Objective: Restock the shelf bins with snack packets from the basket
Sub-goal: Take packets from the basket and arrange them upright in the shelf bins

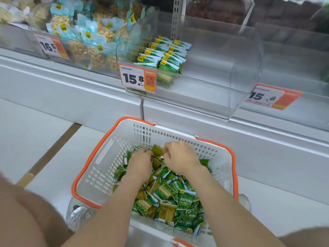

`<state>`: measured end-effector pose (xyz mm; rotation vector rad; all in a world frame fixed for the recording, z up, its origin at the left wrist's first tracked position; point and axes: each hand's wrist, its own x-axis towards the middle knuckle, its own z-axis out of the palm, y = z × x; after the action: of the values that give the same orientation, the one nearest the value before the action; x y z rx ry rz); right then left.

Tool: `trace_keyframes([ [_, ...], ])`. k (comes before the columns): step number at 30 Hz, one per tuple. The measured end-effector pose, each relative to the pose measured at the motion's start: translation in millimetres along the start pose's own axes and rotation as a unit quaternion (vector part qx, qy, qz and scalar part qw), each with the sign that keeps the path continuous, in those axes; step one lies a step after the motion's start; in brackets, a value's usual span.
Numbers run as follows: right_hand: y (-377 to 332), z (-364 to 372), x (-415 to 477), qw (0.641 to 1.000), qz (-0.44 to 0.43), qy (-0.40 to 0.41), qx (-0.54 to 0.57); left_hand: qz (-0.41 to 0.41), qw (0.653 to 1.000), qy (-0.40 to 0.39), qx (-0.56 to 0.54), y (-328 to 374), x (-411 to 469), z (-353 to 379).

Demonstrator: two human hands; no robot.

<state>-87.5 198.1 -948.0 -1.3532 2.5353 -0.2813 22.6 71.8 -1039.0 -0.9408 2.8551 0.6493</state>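
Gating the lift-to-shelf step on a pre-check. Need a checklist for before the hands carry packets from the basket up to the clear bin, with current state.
1. Stock left in basket: ok, green packets cover its floor.
2. Hands at the pile: ok, left hand and right hand are down among the packets at the far side.
3. Firm hold: cannot tell, the fingers curl into the pile and hide what they hold.
4. Room in clear bin: ok, stocked rows fill only its left part.
5. Product match: ok as far as visible, the rows look like the same green packs.
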Motion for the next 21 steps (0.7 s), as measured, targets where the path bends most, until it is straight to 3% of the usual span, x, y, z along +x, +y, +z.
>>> trace_keyframes([
  [7,24,12,-1,0.998,0.035,-0.035,0.04,-0.053,0.999,0.0,0.001,5,7,24],
  [12,34,16,4,0.996,0.044,-0.054,0.063,-0.041,0.999,0.032,0.004,7,12,20],
  [21,29,19,11,0.973,0.092,-0.088,0.191,-0.09,0.964,0.068,-0.24,31,19,-48],
])
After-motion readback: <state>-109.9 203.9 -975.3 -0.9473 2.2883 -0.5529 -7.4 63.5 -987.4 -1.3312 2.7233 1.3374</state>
